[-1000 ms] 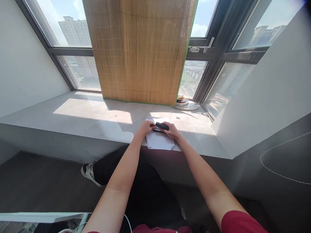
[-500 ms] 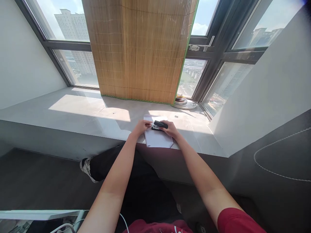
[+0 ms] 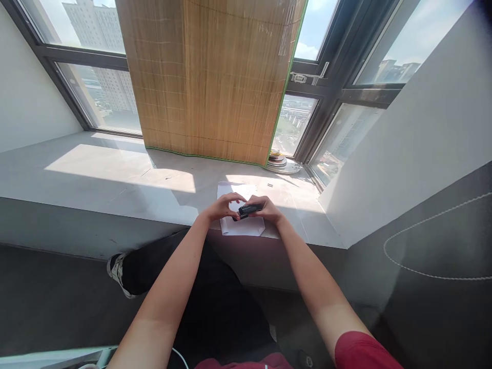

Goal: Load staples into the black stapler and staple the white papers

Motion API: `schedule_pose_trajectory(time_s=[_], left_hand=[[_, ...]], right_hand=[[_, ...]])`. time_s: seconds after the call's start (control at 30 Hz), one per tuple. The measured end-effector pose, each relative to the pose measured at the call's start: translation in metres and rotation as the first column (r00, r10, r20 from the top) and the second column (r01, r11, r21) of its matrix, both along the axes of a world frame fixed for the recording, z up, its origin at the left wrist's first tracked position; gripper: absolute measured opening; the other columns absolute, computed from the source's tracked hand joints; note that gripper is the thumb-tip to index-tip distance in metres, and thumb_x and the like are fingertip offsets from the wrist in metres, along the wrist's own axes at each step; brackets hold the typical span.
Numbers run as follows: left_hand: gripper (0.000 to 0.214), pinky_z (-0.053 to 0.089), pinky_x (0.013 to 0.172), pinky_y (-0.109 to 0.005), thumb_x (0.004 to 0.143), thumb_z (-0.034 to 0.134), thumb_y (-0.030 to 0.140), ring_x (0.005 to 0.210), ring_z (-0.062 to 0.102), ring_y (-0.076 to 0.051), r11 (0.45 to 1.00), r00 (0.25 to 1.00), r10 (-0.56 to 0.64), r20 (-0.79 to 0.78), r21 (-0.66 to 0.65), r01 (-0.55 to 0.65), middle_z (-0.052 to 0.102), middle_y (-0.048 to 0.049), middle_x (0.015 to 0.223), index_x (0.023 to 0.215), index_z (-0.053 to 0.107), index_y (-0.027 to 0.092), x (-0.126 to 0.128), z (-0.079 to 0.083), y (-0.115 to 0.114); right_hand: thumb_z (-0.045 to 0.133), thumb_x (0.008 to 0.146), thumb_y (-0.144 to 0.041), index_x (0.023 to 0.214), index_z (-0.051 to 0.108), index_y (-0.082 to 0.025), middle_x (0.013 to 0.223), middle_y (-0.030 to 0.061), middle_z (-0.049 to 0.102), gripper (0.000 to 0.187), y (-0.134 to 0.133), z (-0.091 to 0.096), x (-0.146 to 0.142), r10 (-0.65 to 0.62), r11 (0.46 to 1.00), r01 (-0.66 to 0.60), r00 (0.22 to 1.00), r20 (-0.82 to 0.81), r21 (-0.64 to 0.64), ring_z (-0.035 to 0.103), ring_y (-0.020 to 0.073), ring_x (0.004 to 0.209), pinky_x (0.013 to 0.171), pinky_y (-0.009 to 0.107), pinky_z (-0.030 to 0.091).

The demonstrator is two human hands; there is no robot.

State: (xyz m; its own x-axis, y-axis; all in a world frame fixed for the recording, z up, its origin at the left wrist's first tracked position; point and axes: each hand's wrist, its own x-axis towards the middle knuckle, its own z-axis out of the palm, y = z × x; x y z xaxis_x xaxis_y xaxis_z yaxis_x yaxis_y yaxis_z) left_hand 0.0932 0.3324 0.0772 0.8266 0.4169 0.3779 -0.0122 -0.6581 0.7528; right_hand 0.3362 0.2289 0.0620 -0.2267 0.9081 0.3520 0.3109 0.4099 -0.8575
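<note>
A black stapler point(image 3: 249, 209) is held over sheets of white paper point(image 3: 242, 228) on the window sill. My right hand point(image 3: 267, 209) wraps round its rear end. My left hand point(image 3: 225, 206) curves round the front end, with the thumb against the lower part and the fingers arched above. Whether the stapler's top is fully down on its base cannot be made out. Beyond my right hand lies a small grey strip point(image 3: 270, 185), which looks like staples. The paper reaches the sill's front edge.
The pale sill point(image 3: 169, 205) runs along the windows. A bamboo blind point(image 3: 215, 82) hangs down to it. Stacked plates or discs point(image 3: 282, 165) sit in the right corner. A beaded cord point(image 3: 407, 269) loops at the right wall. My leg is bent below the sill.
The stapler has come nearer to me and its raised top now sits closer to the base. My left hand has moved from a pinch at its front to a wider curve round it. The view has shifted slightly.
</note>
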Motion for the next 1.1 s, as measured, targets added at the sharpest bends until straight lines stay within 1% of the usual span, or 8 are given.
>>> schedule_pose_trajectory(time_s=[0.17,0.27,0.4,0.47,0.53,0.63,0.8,1.1], left_hand=[[0.057,0.053,0.098,-0.040,0.064,0.103,0.033,0.107,0.067,-0.027,0.996,1.000,0.013,0.011,0.093,-0.013,0.078,-0.0091,0.118,0.116,0.082,0.027,0.002,-0.007,0.006],[0.050,0.053,0.101,-0.040,0.072,0.099,0.030,0.112,0.067,-0.027,0.986,0.990,0.126,0.062,0.105,-0.132,0.077,-0.0103,0.124,0.118,0.079,0.025,0.003,-0.012,0.011],[0.022,0.046,0.112,-0.048,0.094,0.075,0.020,0.124,0.065,-0.032,0.852,0.864,0.503,-0.017,0.177,-0.492,0.076,-0.0119,0.127,0.115,0.078,0.024,0.003,-0.019,0.014],[0.024,0.043,0.115,-0.053,0.098,0.067,0.021,0.133,0.059,-0.037,0.740,0.744,0.662,-0.094,0.242,-0.628,0.071,-0.0141,0.138,0.118,0.078,0.025,0.004,-0.023,0.013],[0.030,0.041,0.115,-0.057,0.098,0.067,0.028,0.139,0.053,-0.043,0.661,0.642,0.747,-0.173,0.297,-0.689,0.064,-0.0169,0.148,0.126,0.077,0.026,0.005,-0.027,0.012],[0.038,0.040,0.116,-0.059,0.098,0.067,0.032,0.138,0.052,-0.046,0.635,0.573,0.773,-0.273,0.344,-0.692,0.062,-0.0219,0.148,0.134,0.075,0.023,0.007,-0.031,0.010],[0.036,0.044,0.114,-0.054,0.099,0.057,0.019,0.132,0.058,-0.041,0.671,0.614,0.741,-0.273,0.321,-0.668,0.067,-0.0228,0.139,0.128,0.079,0.019,0.008,-0.032,0.014],[0.038,0.051,0.109,-0.046,0.098,0.053,0.006,0.121,0.068,-0.035,0.666,0.620,0.745,-0.247,0.208,-0.717,0.070,-0.0195,0.132,0.122,0.080,0.016,0.003,-0.028,0.019]], right_hand=[[0.098,0.064,-0.058,0.103,0.087,-0.025,0.098,0.0054,0.080,0.052,0.003,-0.006,-0.001,-0.030,0.999,0.030,1.000,-0.004,-0.029,0.072,0.0268,0.089,0.085,0.043,0.060],[0.096,0.067,-0.057,0.108,0.085,-0.025,0.104,0.0060,0.081,0.053,0.007,-0.009,0.006,-0.276,0.960,0.280,0.954,-0.118,0.024,0.075,0.0310,0.099,0.094,0.049,0.062],[0.082,0.082,-0.056,0.116,0.080,-0.022,0.114,0.0110,0.080,0.049,0.013,-0.018,0.029,-0.722,0.652,0.756,0.642,-0.255,0.056,0.075,0.0360,0.113,0.104,0.057,0.061],[0.077,0.085,-0.055,0.116,0.078,-0.020,0.113,0.0145,0.079,0.047,0.016,-0.025,0.042,-0.841,0.501,0.863,0.503,-0.197,0.066,0.073,0.0390,0.118,0.104,0.060,0.061],[0.074,0.086,-0.055,0.118,0.077,-0.019,0.113,0.0166,0.079,0.048,0.018,-0.032,0.053,-0.884,0.440,0.894,0.448,-0.132,0.087,0.071,0.0416,0.123,0.103,0.064,0.060],[0.073,0.087,-0.053,0.119,0.077,-0.021,0.114,0.0159,0.079,0.046,0.016,-0.036,0.062,-0.886,0.453,0.881,0.462,-0.042,0.133,0.071,0.0413,0.122,0.104,0.065,0.058],[0.072,0.088,-0.041,0.120,0.080,-0.023,0.115,0.0127,0.079,0.038,-0.003,-0.029,0.071,-0.802,0.597,0.752,0.567,0.189,0.280,0.073,0.0346,0.109,0.104,0.054,0.057],[0.063,0.090,-0.027,0.132,0.076,-0.025,0.118,0.0120,0.075,0.044,-0.012,-0.026,0.064,-0.753,0.657,0.707,0.592,0.288,0.262,0.065,0.0361,0.119,0.109,0.057,0.048]])
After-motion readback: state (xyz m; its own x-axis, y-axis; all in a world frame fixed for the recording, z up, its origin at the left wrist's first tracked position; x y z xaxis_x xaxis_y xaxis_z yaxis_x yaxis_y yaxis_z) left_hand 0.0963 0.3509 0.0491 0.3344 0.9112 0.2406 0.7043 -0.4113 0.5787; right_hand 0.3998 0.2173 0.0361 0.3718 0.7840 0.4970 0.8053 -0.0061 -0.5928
